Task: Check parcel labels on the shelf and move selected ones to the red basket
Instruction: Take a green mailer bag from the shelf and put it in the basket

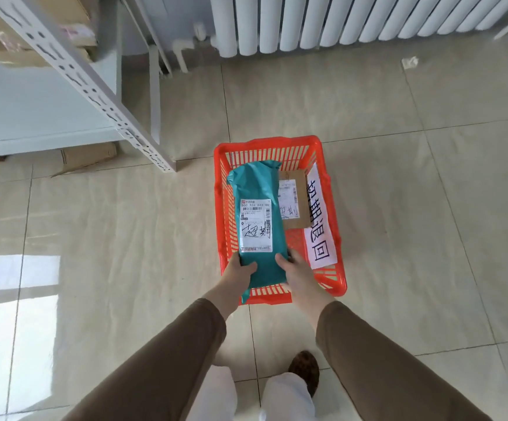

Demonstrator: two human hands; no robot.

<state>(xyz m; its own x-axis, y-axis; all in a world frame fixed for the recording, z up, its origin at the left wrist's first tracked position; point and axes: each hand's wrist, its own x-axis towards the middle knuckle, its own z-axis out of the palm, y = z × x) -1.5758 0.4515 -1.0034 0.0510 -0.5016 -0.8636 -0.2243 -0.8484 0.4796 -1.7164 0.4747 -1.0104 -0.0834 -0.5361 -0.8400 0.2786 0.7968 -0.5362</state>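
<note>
The red basket [280,147] is slatted plastic with a slight sheen. The teal parcel [255,183] is smooth, faintly glossy poly film bearing a matt paper label [255,224]. Beside it lies a matt cardboard box [298,192]. The floor [398,147] is glossy tile; the shelf upright [94,86] is painted perforated metal.

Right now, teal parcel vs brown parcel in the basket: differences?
The teal parcel is a soft bag; the brown parcel looks like flat cardboard. Both hands grip the teal parcel; the brown parcel lies untouched in the red basket, partly covered by the teal one. Both carry white labels with handwriting.
</note>
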